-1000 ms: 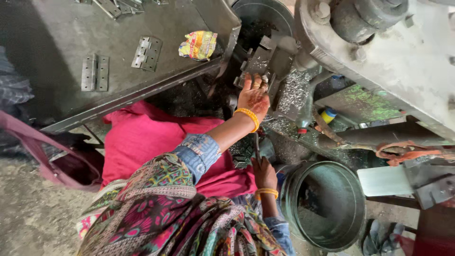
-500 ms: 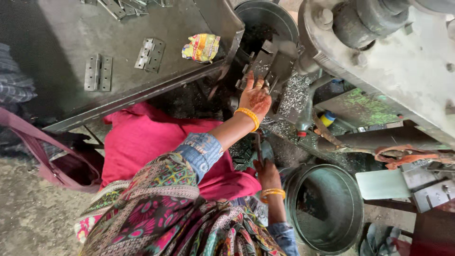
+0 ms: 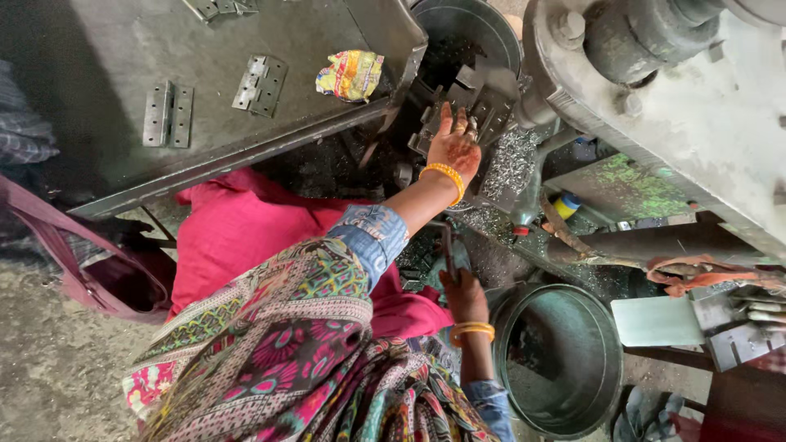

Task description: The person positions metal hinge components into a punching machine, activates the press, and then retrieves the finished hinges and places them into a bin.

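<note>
Head view, looking straight down. The left hand [image 3: 455, 146] is stretched out flat, fingers spread, palm pressed onto the dark metal fixture [image 3: 458, 106] of the machine, just off the right-hand edge of the steel bench [image 3: 98, 49]. Nothing is pinched in that hand; whatever lies under the palm is hidden, so I cannot tell if it covers a part. An orange bangle [image 3: 446, 176] circles that wrist, with a denim cuff [image 3: 372, 233] behind it.

Lower down, the right hand [image 3: 464, 296] is wrapped tight around a thin dark lever handle [image 3: 448, 250], which rises out of the top of the fist toward the left forearm. So the handle sits fully inside that clamped grip, while the fixture lies beneath the open left palm, well above it.

Silvery metal shavings [image 3: 512, 164] are piled just to the right of the left hand. A round metal tub [image 3: 606, 344] stands right beside the right wrist, another dark bucket [image 3: 491, 24] above the fixture.

On the bench, one hinge [image 3: 166, 113] lies toward the left edge, a second hinge [image 3: 259, 82] mid-surface, and a crumpled yellow wrapper [image 3: 350, 74] near the right-hand corner, closest to the left hand.
</note>
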